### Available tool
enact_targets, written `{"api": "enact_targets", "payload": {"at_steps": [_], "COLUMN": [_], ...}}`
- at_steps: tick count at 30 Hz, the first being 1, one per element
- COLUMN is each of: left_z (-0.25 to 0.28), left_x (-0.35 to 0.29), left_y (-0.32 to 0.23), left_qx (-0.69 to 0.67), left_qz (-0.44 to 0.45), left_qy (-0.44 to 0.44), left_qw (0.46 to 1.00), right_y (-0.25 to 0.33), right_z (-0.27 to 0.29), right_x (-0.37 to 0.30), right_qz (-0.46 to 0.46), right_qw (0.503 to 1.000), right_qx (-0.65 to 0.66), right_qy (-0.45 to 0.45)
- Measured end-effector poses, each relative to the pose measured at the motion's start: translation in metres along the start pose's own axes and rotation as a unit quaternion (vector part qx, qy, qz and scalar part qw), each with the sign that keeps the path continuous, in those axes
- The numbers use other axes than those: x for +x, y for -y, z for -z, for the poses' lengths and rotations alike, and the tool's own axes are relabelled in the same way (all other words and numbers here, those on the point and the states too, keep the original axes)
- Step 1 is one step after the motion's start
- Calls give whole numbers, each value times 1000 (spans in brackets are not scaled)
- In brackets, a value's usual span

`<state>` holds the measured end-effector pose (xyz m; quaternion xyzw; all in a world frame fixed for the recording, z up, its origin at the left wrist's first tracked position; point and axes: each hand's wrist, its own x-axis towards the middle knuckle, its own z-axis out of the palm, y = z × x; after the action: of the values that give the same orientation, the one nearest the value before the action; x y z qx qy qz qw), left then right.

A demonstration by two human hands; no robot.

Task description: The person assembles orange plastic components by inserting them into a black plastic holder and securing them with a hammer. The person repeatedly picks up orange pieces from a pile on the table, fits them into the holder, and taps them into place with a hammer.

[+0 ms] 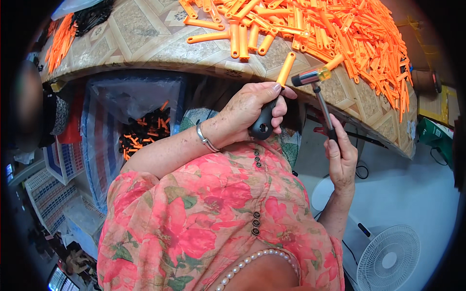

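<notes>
My left hand is closed around a black plastic handle with a hole near its lower end. Out of the handle's upper end sticks an orange plastic strip, close to my thumb. My right hand grips a small mallet by its dark grip. The mallet's head, dark and silvery with a yellow face, is raised just right of the orange strip; I see a small gap between them. Many similar orange strips lie heaped on the table above my hands.
The patterned table curves across the top. More orange strips and black pieces lie at its far left. Below stands a striped bag holding black and orange parts. A white fan stands at lower right.
</notes>
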<state>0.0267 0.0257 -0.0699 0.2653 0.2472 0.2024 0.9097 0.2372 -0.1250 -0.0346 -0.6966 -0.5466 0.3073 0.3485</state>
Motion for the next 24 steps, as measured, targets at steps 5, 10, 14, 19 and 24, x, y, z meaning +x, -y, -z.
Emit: {"api": "enact_targets", "payload": {"at_steps": [5,10,14,19,24], "left_z": [-2,0,3,10,2], "left_x": [1,-1,-3,-4,-7], "left_y": [0,1,3,8,2], "left_qx": [-11,-69,-164,-226,-185], "left_qz": [1,20,35,36,38], "left_qy": [-3,10,28,57,-2], "left_qw": [1000,997,985,972,982], "right_y": [2,4,3,8,17], "right_z": [-4,-5,-6,-5,0], "right_x": [0,1,3,5,4], "right_qz": [20,52,98,103,52], "right_qw": [999,996,990,989,993], "right_qx": [-46,-72,-98,-106,-105], "right_qy": [17,4,-8,-1,10]}}
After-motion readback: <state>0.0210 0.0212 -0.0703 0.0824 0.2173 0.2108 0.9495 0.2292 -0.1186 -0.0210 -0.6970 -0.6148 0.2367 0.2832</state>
